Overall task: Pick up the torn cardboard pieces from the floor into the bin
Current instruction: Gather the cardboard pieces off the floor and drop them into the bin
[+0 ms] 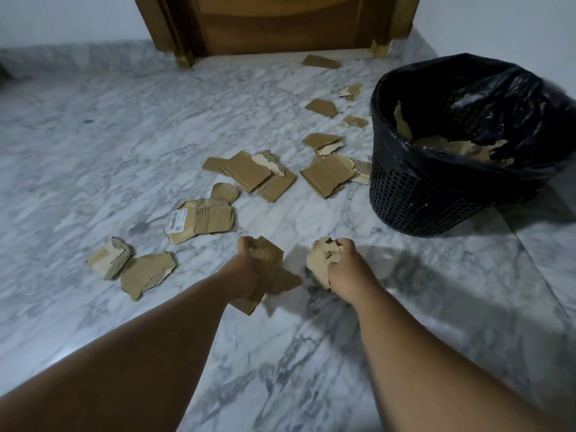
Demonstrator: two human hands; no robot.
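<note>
My left hand is closed around brown torn cardboard pieces held just above the marble floor. My right hand grips a crumpled wad of cardboard scraps. A black mesh bin lined with a black bag stands to the upper right, with cardboard scraps inside it. Several torn pieces lie scattered on the floor: a piece with a white label, a folded chunk, a flat scrap, a stack and another stack beside the bin.
Grey-veined marble floor stretches left and toward me. A wooden door and frame stand at the back, with smaller scraps near its threshold. White walls flank the door.
</note>
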